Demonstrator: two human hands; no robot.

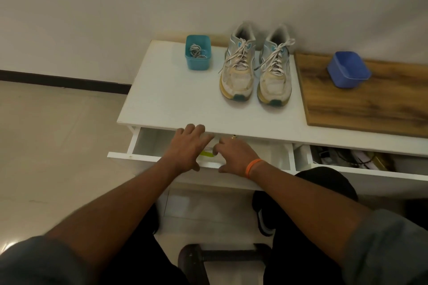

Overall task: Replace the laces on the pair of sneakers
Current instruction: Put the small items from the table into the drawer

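Sneakers (254,69): pair, laced, at the worktop (176,104) back edge, toes toward us. Our left hand (187,148) and right hand (234,155) reach into the open drawer (143,143) below the front edge; fingers hidden, grasp unclear. Right hand nearer.

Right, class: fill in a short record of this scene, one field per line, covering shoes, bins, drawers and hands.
sneakers: pair on white desk, laced, toes toward person
teal bin: left of sneakers, holds laces
blue bin: on wooden board, tilted
left drawer: open
left hand: reaching into drawer
right hand: in drawer, fingers hidden
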